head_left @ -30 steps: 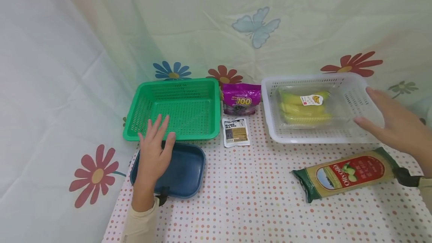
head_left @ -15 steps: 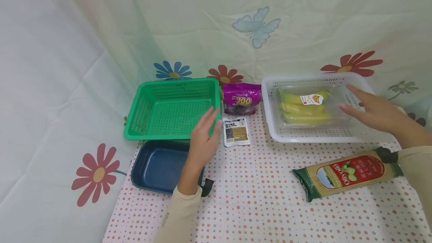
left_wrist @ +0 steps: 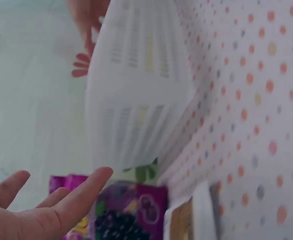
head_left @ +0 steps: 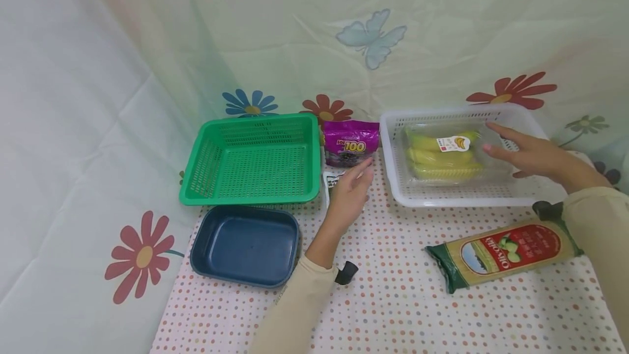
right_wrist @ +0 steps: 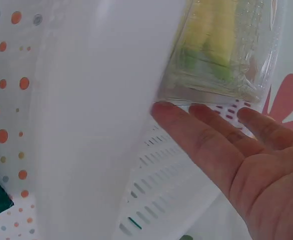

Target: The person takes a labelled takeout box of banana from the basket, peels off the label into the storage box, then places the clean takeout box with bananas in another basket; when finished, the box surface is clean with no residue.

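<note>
My left hand [head_left: 350,195], fingers extended, hovers over a small white sachet [head_left: 332,179] and partly hides it. Just beyond its fingertips stands a purple snack bag [head_left: 351,143], also visible in the left wrist view as the purple bag [left_wrist: 124,212]. My right hand [head_left: 533,154] reaches over the right part of a white slotted basket [head_left: 403,198], holding nothing. A clear plastic box of bananas [head_left: 442,160] with a label lies in that basket. In the right wrist view the right hand [right_wrist: 256,160] has its spread fingertips right at the end of the banana box [right_wrist: 211,50].
A green slotted basket [head_left: 250,201] stands at the back left, with a dark blue tray [head_left: 245,250] in front of it. Below the right forearm lies an Olivolia packet [head_left: 506,253] on the dotted tablecloth [head_left: 393,299]. A floral curtain [head_left: 275,31] rises behind.
My left hand has moved right, from over the green basket and blue tray to the sachet. My right hand has moved left over the white basket, up to the banana box.
</note>
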A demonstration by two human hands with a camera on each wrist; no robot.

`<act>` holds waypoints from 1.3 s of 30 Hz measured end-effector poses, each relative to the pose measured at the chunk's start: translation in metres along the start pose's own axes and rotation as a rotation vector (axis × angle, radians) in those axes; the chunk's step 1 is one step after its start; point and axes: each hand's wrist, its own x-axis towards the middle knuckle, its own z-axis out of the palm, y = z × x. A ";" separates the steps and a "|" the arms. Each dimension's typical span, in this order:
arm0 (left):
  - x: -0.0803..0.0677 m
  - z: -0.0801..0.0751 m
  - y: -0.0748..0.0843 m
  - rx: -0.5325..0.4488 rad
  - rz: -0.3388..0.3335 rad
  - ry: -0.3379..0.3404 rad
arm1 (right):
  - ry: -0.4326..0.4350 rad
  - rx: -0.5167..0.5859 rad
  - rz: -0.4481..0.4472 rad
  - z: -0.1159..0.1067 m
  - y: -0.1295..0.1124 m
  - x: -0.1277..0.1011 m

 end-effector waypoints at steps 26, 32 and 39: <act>0.048 0.061 -0.045 -0.363 -0.174 -0.034 | -0.201 0.280 0.048 0.000 0.020 0.026; 0.048 0.065 -0.054 -0.304 -0.124 -0.018 | -0.199 0.279 0.047 0.001 0.024 0.029; 0.046 0.072 -0.056 -0.287 -0.080 -0.002 | -0.198 0.276 0.039 0.000 0.031 0.026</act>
